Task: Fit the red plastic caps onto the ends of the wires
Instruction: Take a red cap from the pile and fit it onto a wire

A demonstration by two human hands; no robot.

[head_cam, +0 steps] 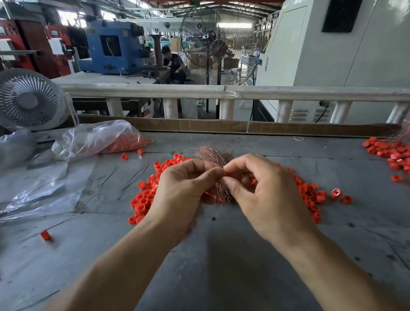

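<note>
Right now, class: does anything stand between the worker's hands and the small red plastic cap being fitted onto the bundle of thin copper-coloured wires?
Nothing visible does. The left hand and right hand already meet at the small red plastic cap, pinched at their fingertips against the bundle of thin copper-coloured wires. Loose caps lie only around them.

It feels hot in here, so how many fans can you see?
3: a small white fan at the table's far left, and two tall wire-cage fans behind the railing. Others may be hidden.
</note>
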